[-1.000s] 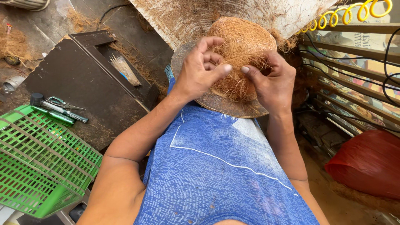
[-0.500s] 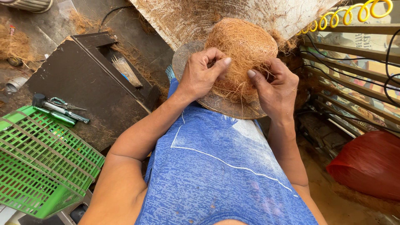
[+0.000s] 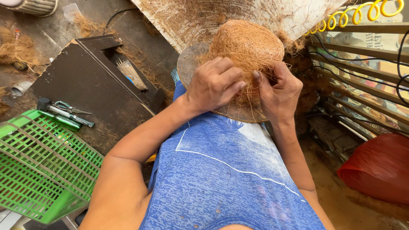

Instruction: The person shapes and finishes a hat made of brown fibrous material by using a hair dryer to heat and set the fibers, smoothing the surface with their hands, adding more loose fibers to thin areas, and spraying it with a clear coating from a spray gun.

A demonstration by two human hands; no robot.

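A dome of brown coconut fibre (image 3: 249, 42) sits on a round flat metal disc (image 3: 189, 64) at my lap's far end. My left hand (image 3: 213, 85) is curled against the near side of the fibre mound, fingers closed on its strands. My right hand (image 3: 279, 91) grips the fibre from the right, thumb pressed into it. The near edge of the disc is hidden behind both hands.
A dark board (image 3: 89, 89) lies to the left with a bundle of thin sticks (image 3: 130, 72), scissors and a green-handled tool (image 3: 64, 113). A green plastic basket (image 3: 38, 166) sits at lower left. A red sack (image 3: 377, 168) lies right; wooden slats, black cables and a yellow coiled hose (image 3: 358, 12) stand behind.
My left hand has closed from a pinch into a fist and slid down and right onto the mound's near side. My right hand has moved in closer to it.
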